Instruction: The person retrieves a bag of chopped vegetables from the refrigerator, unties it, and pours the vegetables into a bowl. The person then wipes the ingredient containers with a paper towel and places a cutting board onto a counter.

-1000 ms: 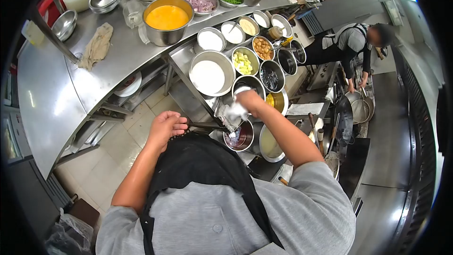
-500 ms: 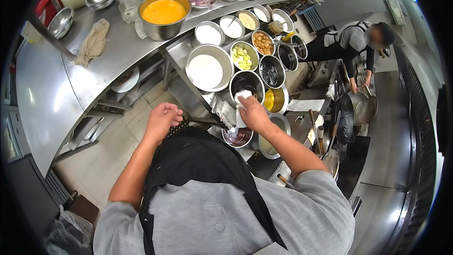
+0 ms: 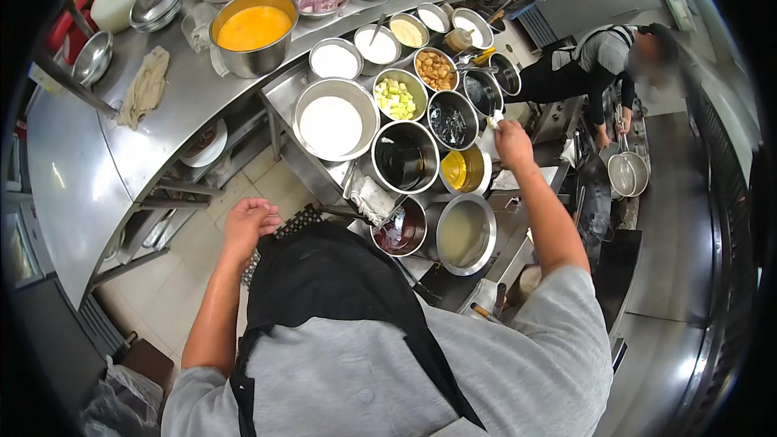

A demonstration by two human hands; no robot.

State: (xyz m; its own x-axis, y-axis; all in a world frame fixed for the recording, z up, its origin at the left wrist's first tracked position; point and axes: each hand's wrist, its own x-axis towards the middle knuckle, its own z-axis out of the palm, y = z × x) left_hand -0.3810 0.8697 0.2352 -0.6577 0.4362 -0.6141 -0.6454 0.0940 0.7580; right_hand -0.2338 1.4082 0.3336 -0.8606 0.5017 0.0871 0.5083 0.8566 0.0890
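My right hand (image 3: 513,146) is closed on a white cloth (image 3: 494,120), held out by the right-hand rim of the pots. Nearest to it are a pot of dark liquid with glossy black pieces (image 3: 449,123) and a pot of yellow oil (image 3: 467,168) with a ladle in it. My left hand (image 3: 249,222) hangs beside my apron, fingers loosely curled together, with nothing visible in it. A pot of dark sauce (image 3: 402,158) stands between my hands. Against the pots' near side lies another crumpled white cloth (image 3: 373,199).
Pots of diced green vegetable (image 3: 395,97), brown chunks (image 3: 435,70) and white powder (image 3: 332,125) crowd the stand. A pot of orange liquid (image 3: 253,28) is on the steel counter (image 3: 81,154). At the right, a person (image 3: 603,57) holds a strainer (image 3: 627,174) by the stove.
My right hand has carried the white cloth from the dark sauce pot rightward and up past the oil pot. My left hand has lowered slightly. The other person's strainer has shifted.
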